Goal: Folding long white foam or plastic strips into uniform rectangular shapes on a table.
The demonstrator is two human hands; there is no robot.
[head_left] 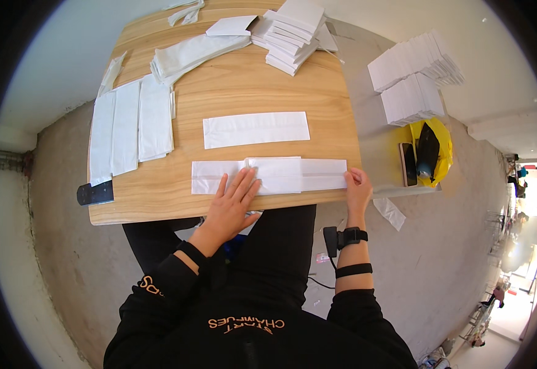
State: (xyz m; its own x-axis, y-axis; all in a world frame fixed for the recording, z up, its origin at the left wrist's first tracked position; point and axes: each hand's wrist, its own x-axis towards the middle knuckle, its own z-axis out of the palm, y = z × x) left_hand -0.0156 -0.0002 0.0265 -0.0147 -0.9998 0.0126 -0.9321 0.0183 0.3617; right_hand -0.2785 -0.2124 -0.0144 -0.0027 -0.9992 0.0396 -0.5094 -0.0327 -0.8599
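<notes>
A long white paper strip (213,178) lies crosswise near the table's front edge, with a shorter white piece (274,178) over its middle part. My left hand (234,200) rests on them with its fingers stretched out, the fingertips by the left end of the shorter piece. At the strip's right end, my right hand (359,183) pinches the paper between thumb and fingers. Just beyond lies a separate flat white strip (256,130), touched by neither hand.
Flat white strips (126,129) are laid side by side at left. Further back are a fanned pile of white strips (197,54) and stacked white folded pieces (290,37). White stacks (410,98), a phone (408,165) and a yellow bag (443,147) sit on the surface at right.
</notes>
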